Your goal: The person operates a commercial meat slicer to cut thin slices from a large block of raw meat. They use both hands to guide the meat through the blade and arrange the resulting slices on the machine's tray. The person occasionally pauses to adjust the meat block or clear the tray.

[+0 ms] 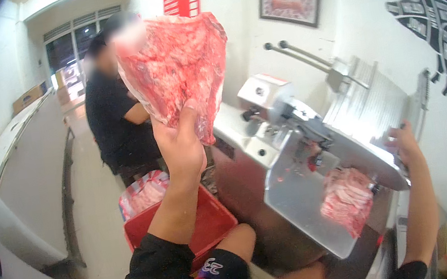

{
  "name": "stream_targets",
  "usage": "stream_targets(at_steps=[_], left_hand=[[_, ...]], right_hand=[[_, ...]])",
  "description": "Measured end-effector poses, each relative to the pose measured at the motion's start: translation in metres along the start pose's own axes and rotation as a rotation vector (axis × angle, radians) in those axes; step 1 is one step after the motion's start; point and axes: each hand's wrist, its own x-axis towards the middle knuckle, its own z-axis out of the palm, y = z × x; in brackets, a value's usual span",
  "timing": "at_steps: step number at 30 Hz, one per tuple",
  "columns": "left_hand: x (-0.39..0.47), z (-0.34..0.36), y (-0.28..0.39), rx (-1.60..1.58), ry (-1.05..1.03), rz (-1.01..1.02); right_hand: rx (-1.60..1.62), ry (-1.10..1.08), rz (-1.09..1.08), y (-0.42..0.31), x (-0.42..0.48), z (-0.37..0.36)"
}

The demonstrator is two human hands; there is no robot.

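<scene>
Raised before me, a broad slab of raw red meat [185, 67] with pale fat along its edges hangs upright in my left hand [181, 141]. The thumb presses on its near face; the other fingers are behind it, mostly hidden. Out to the right, my right hand [404, 144] is curled at a dark-knobbed handle [406, 125] on the side of a metal meat slicer [266, 90]. Folded, thin-looking meat [347, 199] lies in a heap on the slicer's steel receiving tray [297, 206], left of that hand.
A red plastic crate [212, 214] stands low by my knee, beside a striped bag with pale meat [145, 195]. Another person in black [114, 112] stands behind the raised slab. Chest freezers [30, 201] line the left wall. The slicer's ribbed carriage plate [366, 106] slopes up at right.
</scene>
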Motion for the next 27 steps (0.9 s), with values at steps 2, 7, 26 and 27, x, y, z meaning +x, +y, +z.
stream_targets(at_steps=[2,7,26,27], left_hand=[[-0.009,0.032,-0.009,0.080,-0.034,0.040],[-0.031,0.118,-0.028,0.145,-0.157,0.137],[-0.118,0.296,-0.114,1.188,-1.481,0.380],[-0.112,0.296,-0.127,1.257,-1.554,0.390]], right_hand=[[-0.046,0.132,0.008,0.018,0.045,-0.036],[-0.068,0.173,-0.061,0.020,0.054,-0.020],[0.036,0.073,-0.032,-0.110,0.196,-0.065],[0.026,0.093,-0.029,-0.116,0.186,-0.059]])
